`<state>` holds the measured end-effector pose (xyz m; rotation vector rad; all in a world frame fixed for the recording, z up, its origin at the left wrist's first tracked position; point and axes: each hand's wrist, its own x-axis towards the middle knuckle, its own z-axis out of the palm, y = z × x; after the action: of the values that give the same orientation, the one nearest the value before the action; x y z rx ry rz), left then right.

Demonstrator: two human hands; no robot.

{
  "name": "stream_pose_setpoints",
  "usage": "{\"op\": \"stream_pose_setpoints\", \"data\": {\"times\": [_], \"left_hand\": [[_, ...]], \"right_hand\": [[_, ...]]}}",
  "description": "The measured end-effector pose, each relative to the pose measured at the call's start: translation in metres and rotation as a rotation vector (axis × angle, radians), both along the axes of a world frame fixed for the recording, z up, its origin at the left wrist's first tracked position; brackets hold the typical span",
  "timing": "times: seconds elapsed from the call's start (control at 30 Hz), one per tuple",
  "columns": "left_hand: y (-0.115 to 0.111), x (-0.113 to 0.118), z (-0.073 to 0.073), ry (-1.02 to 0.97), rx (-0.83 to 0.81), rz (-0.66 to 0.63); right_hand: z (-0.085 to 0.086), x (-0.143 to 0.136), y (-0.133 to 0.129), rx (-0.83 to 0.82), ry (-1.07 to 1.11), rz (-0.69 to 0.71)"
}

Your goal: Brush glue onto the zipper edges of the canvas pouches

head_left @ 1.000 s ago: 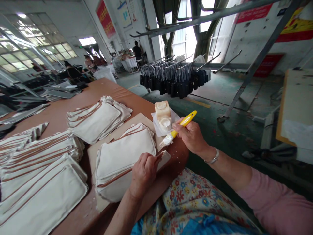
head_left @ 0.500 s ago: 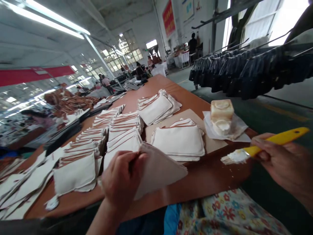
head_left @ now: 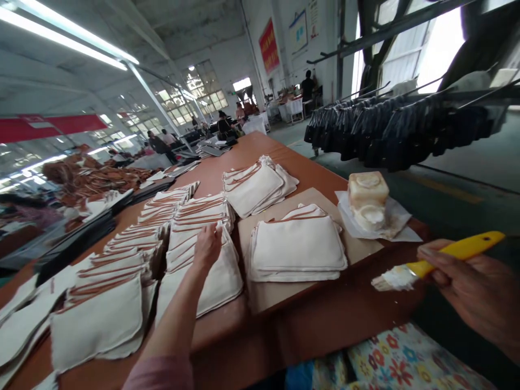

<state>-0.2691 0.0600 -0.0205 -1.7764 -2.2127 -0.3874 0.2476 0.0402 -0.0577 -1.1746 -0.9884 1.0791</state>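
My left hand (head_left: 208, 246) reaches over the middle row of cream fabric pieces, fingers pinched at the upper edge of the nearest fabric piece (head_left: 221, 284). That piece lies on the overlapping row (head_left: 199, 211), whose brown-trimmed edges show. My right hand (head_left: 467, 292) grips the yellow handle of a paintbrush (head_left: 459, 254). White paste coats its bristles, which point left above the table's front edge. Between the hands, a stack of cream fabric pieces (head_left: 298, 244) sits on a cardboard sheet (head_left: 264, 300). Behind the brush, a paste-smeared plastic container (head_left: 368, 197) rests on white paper (head_left: 400, 219).
Another fanned stack (head_left: 258, 189) lies farther back on the brown table (head_left: 268, 146). More cream pieces (head_left: 101, 314) overlap at the left, beside dark strips (head_left: 77, 244). Dark items hang from a rack (head_left: 377, 124) at the right. Several people work in the background.
My left hand has moved forward and left from the table's front, and the fabric piece it held now lies on the middle row. The brush stays in my right hand, nearly still.
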Motion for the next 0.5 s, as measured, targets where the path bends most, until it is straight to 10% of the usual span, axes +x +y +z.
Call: {"op": "stream_pose_setpoints", "data": {"times": [0.3, 0.5], "left_hand": [[0.119, 0.199, -0.051, -0.133, -0.269, -0.498], [0.159, 0.252, -0.062, -0.205, -0.402, -0.462]], "right_hand": [[-0.01, 0.017, 0.013, -0.089, 0.253, -0.039], [-0.018, 0.039, 0.012, -0.052, 0.269, -0.046]]}}
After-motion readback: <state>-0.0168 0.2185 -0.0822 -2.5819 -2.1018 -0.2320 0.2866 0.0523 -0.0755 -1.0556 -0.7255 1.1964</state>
